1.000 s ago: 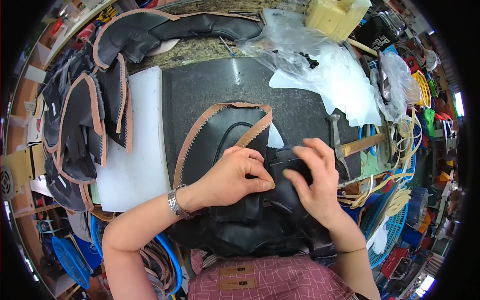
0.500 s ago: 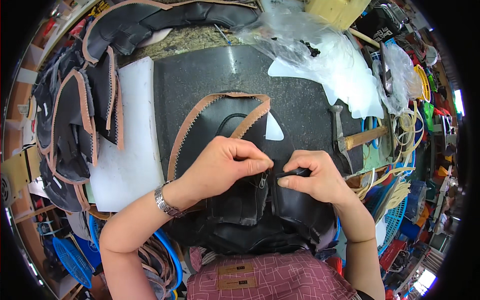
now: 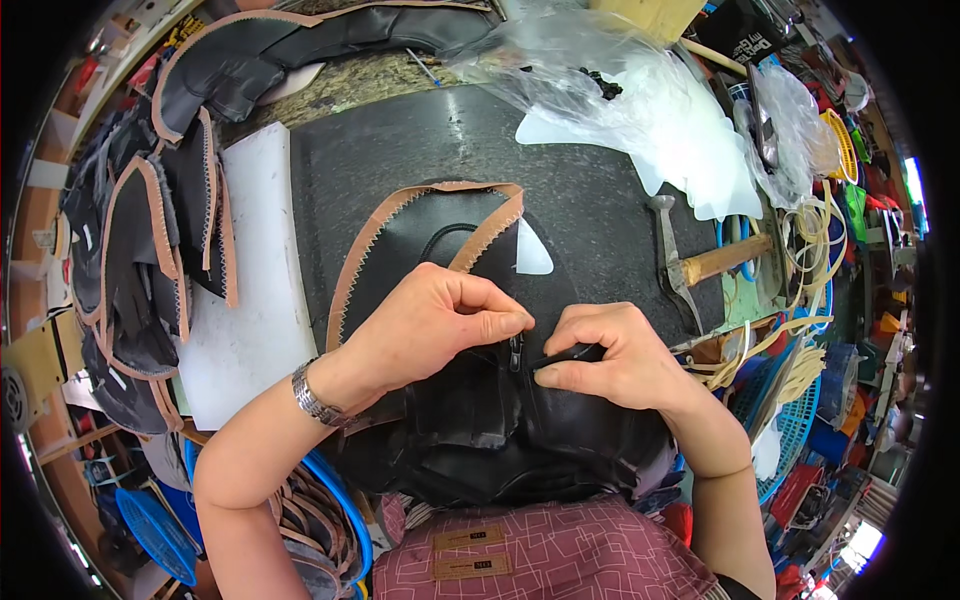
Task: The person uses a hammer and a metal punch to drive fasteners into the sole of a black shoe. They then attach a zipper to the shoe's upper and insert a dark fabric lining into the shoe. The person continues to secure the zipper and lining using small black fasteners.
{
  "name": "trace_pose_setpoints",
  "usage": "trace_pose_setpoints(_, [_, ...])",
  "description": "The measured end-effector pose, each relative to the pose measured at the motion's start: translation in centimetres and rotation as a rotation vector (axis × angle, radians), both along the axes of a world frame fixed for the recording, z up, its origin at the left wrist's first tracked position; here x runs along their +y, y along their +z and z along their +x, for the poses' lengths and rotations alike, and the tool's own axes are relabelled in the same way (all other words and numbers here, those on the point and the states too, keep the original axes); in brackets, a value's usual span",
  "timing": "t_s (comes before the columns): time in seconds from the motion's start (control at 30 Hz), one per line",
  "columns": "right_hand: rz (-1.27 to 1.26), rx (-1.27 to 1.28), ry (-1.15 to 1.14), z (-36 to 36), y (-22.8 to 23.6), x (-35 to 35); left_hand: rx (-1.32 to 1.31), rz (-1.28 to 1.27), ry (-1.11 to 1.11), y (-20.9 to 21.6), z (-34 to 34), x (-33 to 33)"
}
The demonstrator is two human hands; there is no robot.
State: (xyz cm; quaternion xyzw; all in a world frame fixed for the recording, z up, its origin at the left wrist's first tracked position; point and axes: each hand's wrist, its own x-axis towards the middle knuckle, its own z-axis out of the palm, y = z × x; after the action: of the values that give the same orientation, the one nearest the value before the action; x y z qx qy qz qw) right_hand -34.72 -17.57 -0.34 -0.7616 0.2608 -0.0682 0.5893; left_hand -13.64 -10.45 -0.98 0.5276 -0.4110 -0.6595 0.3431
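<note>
Hands meet at the middle of a black leather piece that lies on a dark table, its near part hanging over the table's front edge toward the person. The left hand is curled, fingertips pressed together and pinching the leather just left of a small metal zipper pull. The right hand is also closed, thumb and forefinger pinching the black strip just right of the pull, so the two hands almost touch. A tan zigzag-cut trim runs around the far end of the leather piece.

Left of the work, a white sheet covers the table, and more black pieces with tan edges are stacked along the left rim. Right of the hands, a hammer with a wooden handle lies near the table's right edge. Clear plastic bags crowd the far right corner. Bare dark table surface stays open beyond the leather piece, between the trim and the bags.
</note>
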Motion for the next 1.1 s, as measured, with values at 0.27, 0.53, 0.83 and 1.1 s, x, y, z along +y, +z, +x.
trace_pose_setpoints(0.27, [-0.228,-0.008,-0.045,0.2,-0.5,0.2,-0.121,-0.066,-0.03,-0.2,0.0,-0.1])
trace_pose_setpoints(0.53, [-0.551,-0.094,-0.074,0.4,-1.6,0.8,-0.264,-0.089,-0.088,-0.1,-0.3,-0.3])
trace_pose_setpoints(0.83, [-1.378,-0.433,0.171,1.0,-2.7,0.6,-0.286,-0.01,-0.041,0.3,-0.6,-0.1])
trace_pose_setpoints(1.1, [-1.396,-0.528,0.148,0.9,-3.6,2.0,-0.286,-0.06,0.044,-0.4,-1.3,0.4])
